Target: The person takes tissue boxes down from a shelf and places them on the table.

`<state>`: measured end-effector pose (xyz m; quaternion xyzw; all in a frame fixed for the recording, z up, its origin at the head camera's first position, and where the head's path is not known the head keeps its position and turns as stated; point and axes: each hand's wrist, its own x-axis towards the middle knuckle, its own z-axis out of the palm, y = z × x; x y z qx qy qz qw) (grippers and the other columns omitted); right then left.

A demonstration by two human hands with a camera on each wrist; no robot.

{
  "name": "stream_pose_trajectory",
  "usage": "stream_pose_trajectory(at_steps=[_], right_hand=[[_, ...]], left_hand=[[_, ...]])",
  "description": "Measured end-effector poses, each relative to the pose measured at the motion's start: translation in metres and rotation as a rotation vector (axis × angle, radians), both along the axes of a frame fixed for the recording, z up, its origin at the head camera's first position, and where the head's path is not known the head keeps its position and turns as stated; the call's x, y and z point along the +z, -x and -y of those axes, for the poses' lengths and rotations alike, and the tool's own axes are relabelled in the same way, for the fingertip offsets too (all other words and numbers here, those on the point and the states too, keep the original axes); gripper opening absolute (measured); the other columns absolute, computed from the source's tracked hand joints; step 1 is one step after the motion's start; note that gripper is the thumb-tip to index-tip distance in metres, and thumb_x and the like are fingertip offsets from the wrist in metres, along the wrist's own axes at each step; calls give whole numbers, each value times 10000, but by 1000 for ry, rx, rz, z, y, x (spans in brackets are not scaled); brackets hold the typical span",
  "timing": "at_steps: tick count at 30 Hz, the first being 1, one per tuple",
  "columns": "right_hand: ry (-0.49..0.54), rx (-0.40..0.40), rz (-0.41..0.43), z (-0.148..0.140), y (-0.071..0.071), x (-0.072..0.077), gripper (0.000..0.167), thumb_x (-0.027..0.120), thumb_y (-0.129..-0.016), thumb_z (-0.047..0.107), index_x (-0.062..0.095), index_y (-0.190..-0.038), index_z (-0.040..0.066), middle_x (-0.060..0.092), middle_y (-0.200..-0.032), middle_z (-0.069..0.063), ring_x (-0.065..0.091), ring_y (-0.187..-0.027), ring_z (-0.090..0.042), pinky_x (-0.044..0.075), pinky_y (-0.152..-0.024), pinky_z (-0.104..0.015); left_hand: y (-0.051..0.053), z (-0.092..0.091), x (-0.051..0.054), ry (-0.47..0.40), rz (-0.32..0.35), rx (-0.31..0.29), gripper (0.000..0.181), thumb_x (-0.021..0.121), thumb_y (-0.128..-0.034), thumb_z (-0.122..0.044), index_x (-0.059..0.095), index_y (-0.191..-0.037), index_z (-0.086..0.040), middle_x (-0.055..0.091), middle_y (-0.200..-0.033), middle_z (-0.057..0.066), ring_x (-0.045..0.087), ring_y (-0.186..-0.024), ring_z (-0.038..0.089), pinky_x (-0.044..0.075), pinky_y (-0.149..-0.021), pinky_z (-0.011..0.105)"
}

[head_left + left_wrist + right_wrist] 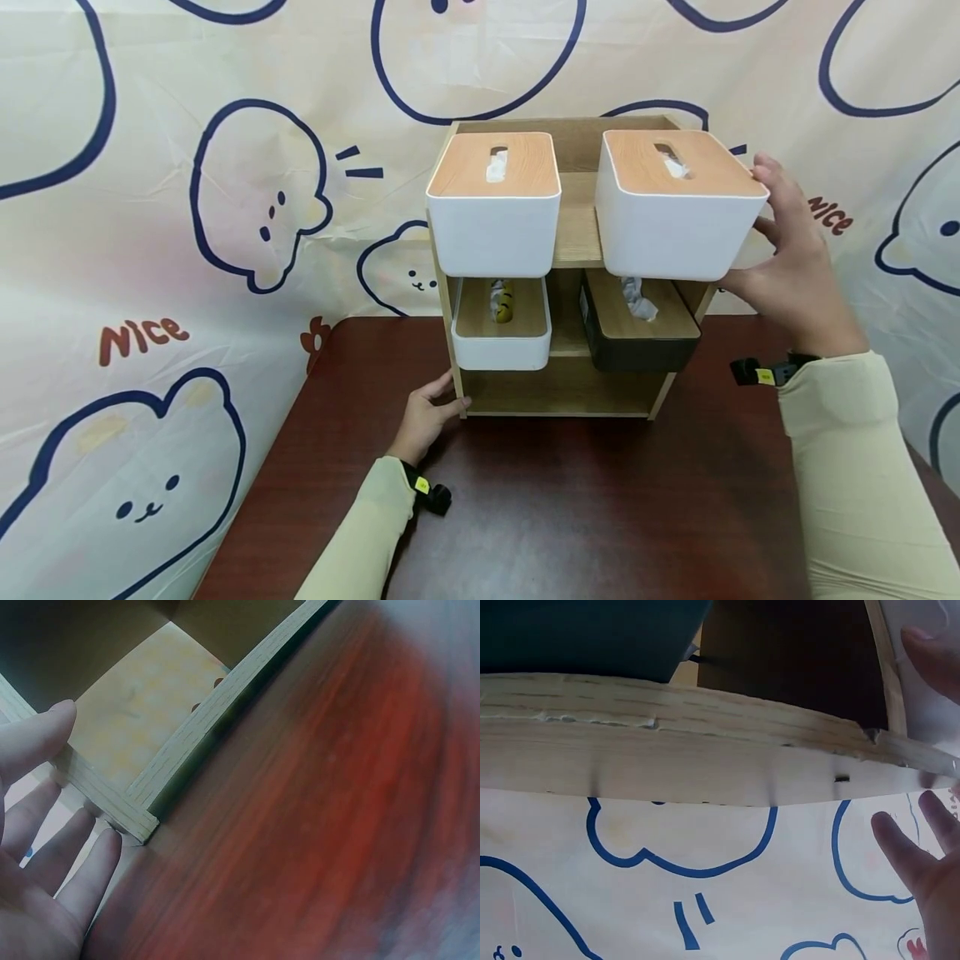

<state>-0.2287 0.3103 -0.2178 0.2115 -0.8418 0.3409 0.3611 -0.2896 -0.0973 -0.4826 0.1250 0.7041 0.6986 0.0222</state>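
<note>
Boxes [671, 235], four, one shelf [555, 392], left hand [423, 418] pinching it, right hand [798, 258] spread at one box

The bare left hand [423, 419] is held low and forward, its thumb set opposite slightly spread, bent fingers [91, 881] in a pinching grip. The bare right hand [791, 250] is raised well above it, thumb low and fingers up, spread wide apart (whether they grip, I cannot tell). Both forearms, in a pale yellow-green cloth left sleeve [360, 537] and matching right sleeve [858, 475], slant inward from below. Each wrist wears a small black device, left [437, 500] and right [745, 372].
</note>
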Motion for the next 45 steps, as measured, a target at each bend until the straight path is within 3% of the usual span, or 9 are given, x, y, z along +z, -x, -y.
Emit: stream_pose_trajectory(at_steps=[9, 16, 19, 22, 27, 29, 31, 36, 45], right_hand=[[-142, -57, -119, -5, 9, -3, 1162, 885, -494, -178, 365, -1491, 118, 220, -1592, 40, 183, -1447, -170, 247, -1103, -300], [-187, -16, -147, -5, 9, -2, 1104, 895, -524, -118, 348, -1460, 92, 201, -1602, 16, 160, -1459, -222, 202, -1122, -415], [-227, 18, -161, -5, 8, 0, 950, 880, -687, 237, 326, -1440, 73, 178, -1609, -12, 147, -1462, -259, 205, -1123, -435], [-251, 41, -159, -4, 7, 2, 926, 731, -739, 527, 309, -1422, 68, 163, -1612, -25, 136, -1463, -274, 206, -1122, -446], [-267, 54, -147, -1, 5, 2, 928, 792, -733, 432, 283, -1415, 62, 142, -1617, -29, 104, -1469, -268, 172, -1131, -452], [-283, 63, -162, 0, 5, 3, 931, 784, -750, 461, 274, -1415, 57, 154, -1614, -46, 87, -1470, -282, 157, -1133, -454], [-316, 81, -195, 0, 5, 4, 928, 644, -790, 614, 267, -1415, 40, 185, -1603, -88, 88, -1465, -318, 162, -1132, -462], [-357, 80, -221, 3, 5, 5, 935, 605, -816, 634, 253, -1443, 36, 270, -1561, -130, 135, -1455, -318, 199, -1129, -447], [-384, 130, -291, 11, 5, 5, 827, 585, -860, 597, 319, -1383, 15, 334, -1481, -212, 224, -1417, -377, 274, -1108, -395]], left_hand=[[-1, 0, 1, 1, -16, 7, 629, 782, -817, -35, 531, -1392, -80, 572, -1309, 208, 485, -1258, 247, 496, -840, 257], [-1, 1, 1, 1, -11, 1, 630, 780, -823, -47, 525, -1398, -89, 566, -1318, 208, 483, -1261, 243, 505, -831, 266], [-1, 1, 2, 7, -15, 3, 630, 782, -823, -54, 526, -1397, -92, 570, -1315, 203, 486, -1258, 246, 504, -831, 265], [-1, 0, 2, 8, -20, 5, 630, 783, -822, -56, 527, -1397, -89, 573, -1311, 202, 491, -1254, 256, 505, -830, 267], [-1, -1, 1, -8, -6, 2, 631, 781, -819, -41, 528, -1395, -86, 575, -1309, 200, 503, -1240, 273, 519, -808, 284], [-1, -1, 1, -12, -3, 0, 631, 779, -819, -36, 528, -1396, -89, 572, -1311, 202, 502, -1242, 279, 521, -805, 285], [-1, -1, 2, -15, -11, -4, 629, 775, -823, -33, 527, -1397, -90, 568, -1311, 217, 504, -1243, 302, 522, -805, 285], [-1, -1, 2, -30, -30, -18, 624, 767, -830, -23, 523, -1401, -87, 557, -1306, 255, 509, -1232, 371, 525, -798, 286], [0, 0, 0, -28, -18, -23, 633, 765, -831, -23, 516, -1408, -96, 552, -1319, 243, 506, -1235, 368, 528, -801, 297]])
